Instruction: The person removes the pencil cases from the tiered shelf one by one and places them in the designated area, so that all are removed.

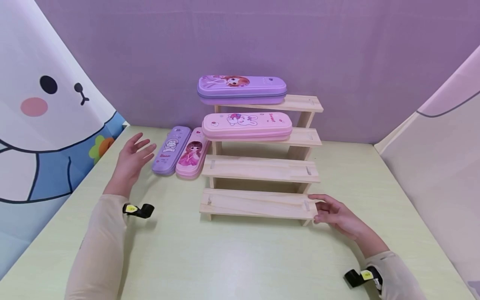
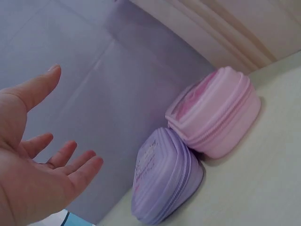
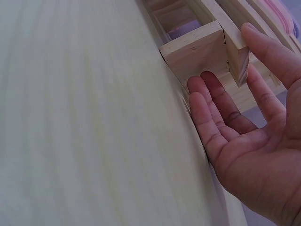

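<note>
My left hand (image 1: 133, 160) hovers over the table left of a purple pencil case (image 1: 172, 150), its fingers spread and holding nothing. In the left wrist view the palm stands apart from that case (image 2: 164, 181) and the pink pencil case (image 2: 216, 117) beside it. My right hand (image 1: 339, 216) is at the right end of the lowest step of a wooden tiered stand (image 1: 258, 204). Seen from the right wrist, thumb and index finger pinch the board's end (image 3: 237, 54); the other fingers curve below it.
A purple pencil case with a girl picture (image 1: 243, 89) lies on the top step. On the step below lies a pink pencil case with a rabbit (image 1: 247, 125). The two lower steps are bare. Purple cloth (image 1: 356, 62) hangs behind the table (image 1: 232, 258).
</note>
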The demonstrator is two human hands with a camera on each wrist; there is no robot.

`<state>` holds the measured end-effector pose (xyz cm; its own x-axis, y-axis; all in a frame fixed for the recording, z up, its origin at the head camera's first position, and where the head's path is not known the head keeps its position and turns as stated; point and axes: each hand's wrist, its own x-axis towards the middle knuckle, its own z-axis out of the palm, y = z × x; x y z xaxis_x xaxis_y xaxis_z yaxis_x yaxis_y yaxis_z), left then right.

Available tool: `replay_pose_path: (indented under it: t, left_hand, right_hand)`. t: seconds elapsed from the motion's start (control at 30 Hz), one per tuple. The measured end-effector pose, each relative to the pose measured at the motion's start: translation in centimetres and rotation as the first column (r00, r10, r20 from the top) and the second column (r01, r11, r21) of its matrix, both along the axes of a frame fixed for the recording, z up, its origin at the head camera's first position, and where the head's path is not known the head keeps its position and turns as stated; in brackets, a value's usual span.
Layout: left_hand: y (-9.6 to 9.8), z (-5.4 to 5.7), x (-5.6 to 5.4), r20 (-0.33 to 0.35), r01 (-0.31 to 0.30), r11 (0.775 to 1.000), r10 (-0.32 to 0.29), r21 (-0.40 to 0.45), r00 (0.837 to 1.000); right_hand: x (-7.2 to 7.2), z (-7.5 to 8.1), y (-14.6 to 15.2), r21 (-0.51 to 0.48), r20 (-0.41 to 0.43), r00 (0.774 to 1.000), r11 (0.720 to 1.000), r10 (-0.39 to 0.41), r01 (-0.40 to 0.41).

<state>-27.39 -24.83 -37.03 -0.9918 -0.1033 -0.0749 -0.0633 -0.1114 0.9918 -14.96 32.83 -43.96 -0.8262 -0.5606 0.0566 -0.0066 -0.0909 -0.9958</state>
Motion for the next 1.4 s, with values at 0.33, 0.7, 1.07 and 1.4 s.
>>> replay_pose_path:
  t: [0.33, 0.7, 1.07, 1.4]
  left_hand:
    - [2.3, 1.8, 0.7, -0.134, 0.103, 0.990, -0.090, 0.094, 0.987]
    - [5.2, 3.6, 1.0, -0.213, 0.167, 0.985, -0.153, 0.050, 0.965]
    - [8.3, 4.9, 0.7, -0.225, 0.213, 0.977, -0.206, 0.004, 0.952]
    - [10.6, 5.6, 0.3, -0.255, 0.222, 0.975, -0.218, -0.012, 0.942]
  right_hand:
    - [-0.1, 0.0, 0.0, 0.000, -0.002, 1.000, 1.000, -0.003, 0.003]
    - [0.0, 0.0, 0.1, 0.006, -0.002, 1.000, 1.000, -0.003, 0.003]
    - [0.0, -0.1, 0.1, 0.012, -0.004, 1.000, 1.000, -0.006, 0.006]
    - [0.0, -0.1, 0.1, 0.023, -0.006, 1.000, 1.000, -0.008, 0.008]
